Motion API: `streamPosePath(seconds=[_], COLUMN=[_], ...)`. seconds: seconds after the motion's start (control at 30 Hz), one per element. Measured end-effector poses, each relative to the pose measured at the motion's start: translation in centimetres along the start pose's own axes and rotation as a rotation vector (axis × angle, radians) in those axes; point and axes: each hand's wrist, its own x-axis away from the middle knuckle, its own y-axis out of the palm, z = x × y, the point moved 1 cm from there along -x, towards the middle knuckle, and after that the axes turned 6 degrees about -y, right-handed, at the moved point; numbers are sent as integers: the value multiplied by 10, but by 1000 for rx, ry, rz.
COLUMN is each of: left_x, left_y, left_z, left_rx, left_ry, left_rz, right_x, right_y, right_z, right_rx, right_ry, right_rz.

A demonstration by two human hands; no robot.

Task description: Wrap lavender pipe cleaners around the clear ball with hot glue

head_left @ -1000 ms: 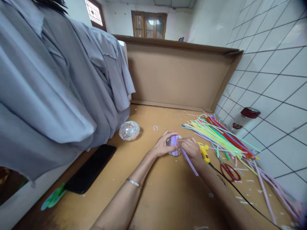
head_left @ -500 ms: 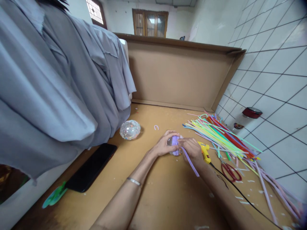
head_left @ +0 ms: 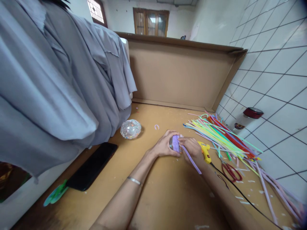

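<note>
My left hand [head_left: 163, 144] is closed around a small clear container [head_left: 171, 143] that has purple pipe cleaner [head_left: 176, 143] wrapped round it in rows. The fingers curl over its far side and the thumb lies along its near side. My right hand [head_left: 192, 147] pinches the pipe cleaner against the container's right side. A loose purple tail [head_left: 193, 162] runs from those fingers toward me and to the right. How the container's right end looks is hidden by the right hand.
A clear bowl with coloured specks [head_left: 130, 129] and a pink curved piece [head_left: 156, 127] lie left. On the right are a yellow glue gun [head_left: 205, 151], red-handled scissors [head_left: 231, 172] and many pipe cleaners [head_left: 220, 134]. A black phone [head_left: 92, 166] lies near grey cloth [head_left: 72, 80]; cardboard [head_left: 179, 73] stands behind.
My left thumb has shifted lower on the container, showing more of the purple rows. The loose tail has swung slightly right. Otherwise the scene is the same.
</note>
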Motion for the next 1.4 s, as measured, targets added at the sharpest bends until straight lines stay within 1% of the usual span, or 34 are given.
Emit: streamPosePath(seconds=[0.17,0.3,0.47,0.73,0.9,1.03,1.23,1.4], left_x=[0,1,1,1,1,1,1,0], left_y=[7,9,7,5,5,7,7,8], left_z=[-2,-2,3,6,6,1,-1,-1], left_rx=[11,53,81,102,115,150,165,140], left_ry=[42,22,17,-28,-36,-20,-59,-40], left_rz=[103,130,143,120,124,135,128,111], right_x=[2,2,-3,0,-2,-6,-7,-6], right_y=[1,3,3,2,-1,-5,-6,-4], right_z=[2,3,1,3,0,-6,-7,-6], right_rx=[-6,-72,-167,-214,-245,-217,-103,11], right_ry=[16,68,113,126,215,246,196,126], right_rz=[3,27,102,30,18,-4,30,-64])
